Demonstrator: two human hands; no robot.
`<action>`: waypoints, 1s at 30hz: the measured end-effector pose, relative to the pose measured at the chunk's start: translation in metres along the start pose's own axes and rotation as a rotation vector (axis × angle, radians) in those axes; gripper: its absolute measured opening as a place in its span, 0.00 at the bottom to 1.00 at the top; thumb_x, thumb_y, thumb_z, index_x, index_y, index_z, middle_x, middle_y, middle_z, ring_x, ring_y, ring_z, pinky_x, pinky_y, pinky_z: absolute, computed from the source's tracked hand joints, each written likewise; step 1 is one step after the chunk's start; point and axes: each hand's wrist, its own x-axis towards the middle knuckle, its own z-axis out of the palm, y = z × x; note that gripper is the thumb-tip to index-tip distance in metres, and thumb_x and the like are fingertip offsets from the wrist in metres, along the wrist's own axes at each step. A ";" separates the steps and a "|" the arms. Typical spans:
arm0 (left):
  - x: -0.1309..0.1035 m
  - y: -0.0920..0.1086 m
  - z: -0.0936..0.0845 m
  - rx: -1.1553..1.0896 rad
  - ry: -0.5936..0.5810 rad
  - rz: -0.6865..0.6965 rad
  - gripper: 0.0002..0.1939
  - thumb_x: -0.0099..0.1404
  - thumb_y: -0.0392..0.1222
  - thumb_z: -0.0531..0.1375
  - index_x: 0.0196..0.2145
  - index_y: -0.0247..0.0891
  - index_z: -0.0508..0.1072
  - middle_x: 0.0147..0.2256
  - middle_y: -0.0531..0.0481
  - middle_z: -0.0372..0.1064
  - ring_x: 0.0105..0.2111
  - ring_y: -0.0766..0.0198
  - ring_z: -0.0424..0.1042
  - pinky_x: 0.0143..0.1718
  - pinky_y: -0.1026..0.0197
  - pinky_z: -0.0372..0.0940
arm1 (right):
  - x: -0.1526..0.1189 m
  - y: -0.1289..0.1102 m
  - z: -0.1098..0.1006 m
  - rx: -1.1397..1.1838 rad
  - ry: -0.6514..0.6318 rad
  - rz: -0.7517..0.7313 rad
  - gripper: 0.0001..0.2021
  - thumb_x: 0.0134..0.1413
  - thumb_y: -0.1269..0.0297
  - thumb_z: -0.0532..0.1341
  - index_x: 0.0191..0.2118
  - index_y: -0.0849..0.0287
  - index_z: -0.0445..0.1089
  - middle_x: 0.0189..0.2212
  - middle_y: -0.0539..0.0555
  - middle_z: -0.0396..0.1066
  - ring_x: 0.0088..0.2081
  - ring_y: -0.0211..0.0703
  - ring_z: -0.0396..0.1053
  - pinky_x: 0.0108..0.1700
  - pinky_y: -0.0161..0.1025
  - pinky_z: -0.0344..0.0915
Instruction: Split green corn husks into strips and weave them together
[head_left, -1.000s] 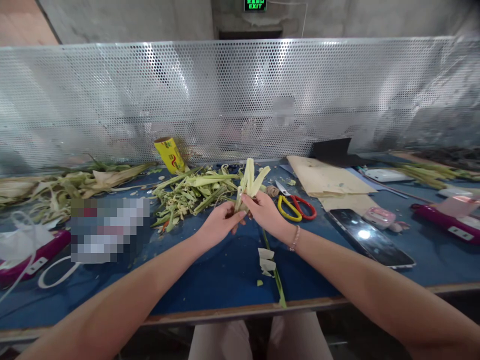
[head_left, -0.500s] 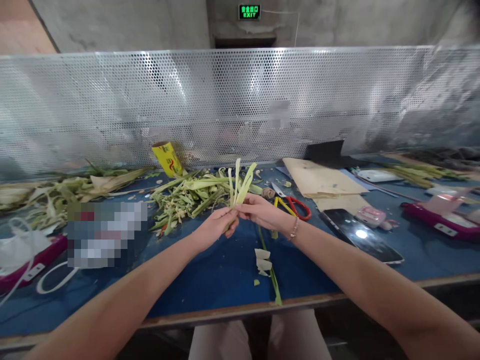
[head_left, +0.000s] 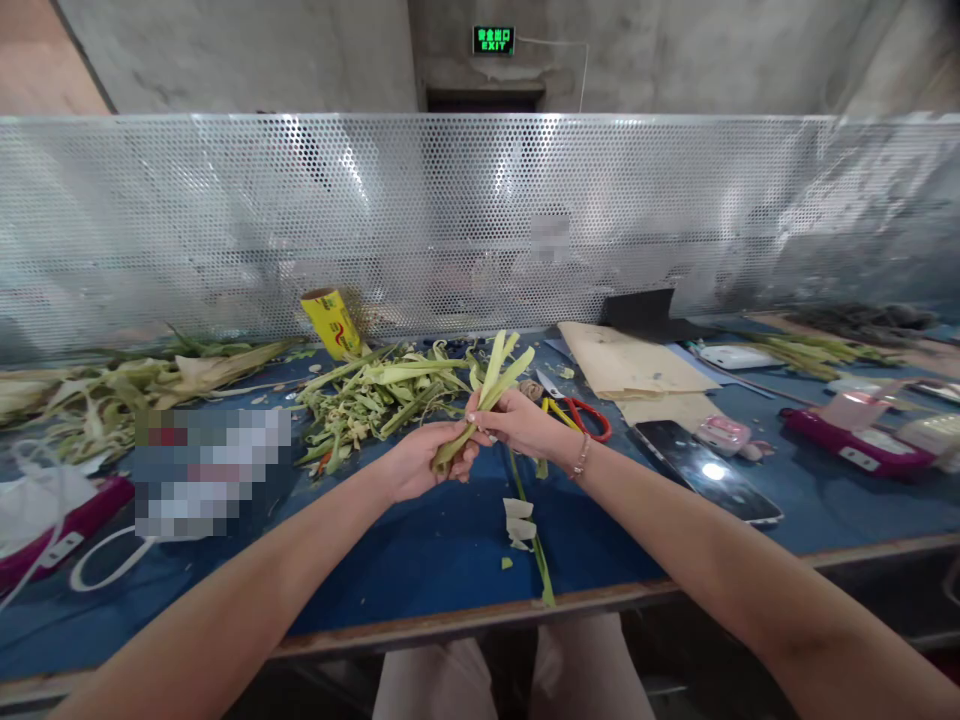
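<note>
Both hands meet over the blue table around a small bundle of pale green leaf strips, which look like corn husk. The lower, folded end of the bundle is wrapped by the fingers of my left hand. My right hand pinches the strips higher up, where their loose ends fan out upward. Just behind my hands lies a heap of green husk strips. A ball of twine and scissors with red and yellow handles rest beyond my right hand.
A yellow tube stands behind the heap. Dry husks lie at left. To the right are brown paper, a phone, a pink case and a magenta holder. A perforated metal screen borders the table.
My left hand has shifted slightly lower on the bundle, and more of its folded end shows. The strips now lean further to the right. The view has tilted a little.
</note>
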 end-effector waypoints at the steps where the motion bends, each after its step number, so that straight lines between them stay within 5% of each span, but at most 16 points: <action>1: 0.000 -0.001 0.000 -0.015 0.002 0.001 0.13 0.59 0.43 0.52 0.30 0.32 0.72 0.20 0.52 0.60 0.18 0.71 0.58 0.25 0.63 0.57 | 0.000 0.000 -0.001 0.001 0.000 0.001 0.11 0.44 0.60 0.61 0.26 0.61 0.61 0.16 0.43 0.59 0.19 0.29 0.56 0.23 0.30 0.52; 8: 0.004 -0.007 0.003 0.057 0.140 0.034 0.12 0.53 0.46 0.59 0.26 0.33 0.70 0.21 0.49 0.68 0.19 0.69 0.64 0.26 0.63 0.61 | 0.000 0.000 -0.005 -0.072 0.017 0.047 0.13 0.41 0.59 0.63 0.26 0.62 0.60 0.17 0.44 0.60 0.20 0.30 0.59 0.23 0.30 0.53; 15: 0.005 -0.006 0.001 0.640 0.283 0.229 0.12 0.54 0.46 0.56 0.22 0.34 0.71 0.22 0.49 0.70 0.21 0.67 0.67 0.25 0.64 0.60 | 0.004 0.003 -0.001 -0.226 0.096 0.011 0.11 0.41 0.60 0.62 0.25 0.62 0.63 0.18 0.44 0.61 0.22 0.30 0.59 0.27 0.31 0.58; 19: 0.005 0.001 -0.005 0.515 0.411 0.303 0.13 0.53 0.48 0.57 0.24 0.35 0.73 0.21 0.50 0.70 0.23 0.66 0.68 0.30 0.63 0.62 | 0.005 -0.004 -0.017 -0.380 0.268 -0.088 0.12 0.45 0.58 0.57 0.35 0.61 0.63 0.25 0.48 0.66 0.25 0.33 0.63 0.30 0.33 0.61; 22: 0.005 0.005 -0.012 0.409 0.532 0.350 0.12 0.50 0.48 0.59 0.23 0.35 0.74 0.25 0.48 0.72 0.25 0.65 0.67 0.32 0.62 0.62 | 0.002 -0.009 -0.042 -0.967 0.544 -0.039 0.13 0.54 0.60 0.46 0.35 0.61 0.63 0.26 0.51 0.67 0.24 0.34 0.63 0.29 0.33 0.60; 25: 0.006 0.008 -0.020 0.361 0.625 0.368 0.12 0.48 0.47 0.61 0.18 0.34 0.72 0.29 0.46 0.72 0.27 0.66 0.66 0.32 0.63 0.61 | -0.003 -0.009 -0.063 -1.166 0.517 0.018 0.07 0.47 0.68 0.53 0.24 0.61 0.64 0.21 0.52 0.66 0.25 0.37 0.63 0.32 0.35 0.57; 30: 0.007 0.012 -0.029 0.290 0.736 0.483 0.12 0.50 0.46 0.59 0.19 0.34 0.72 0.19 0.52 0.64 0.21 0.70 0.59 0.27 0.64 0.57 | -0.006 -0.004 -0.072 -1.296 0.386 0.057 0.05 0.44 0.71 0.54 0.23 0.62 0.67 0.23 0.55 0.68 0.26 0.38 0.63 0.31 0.33 0.56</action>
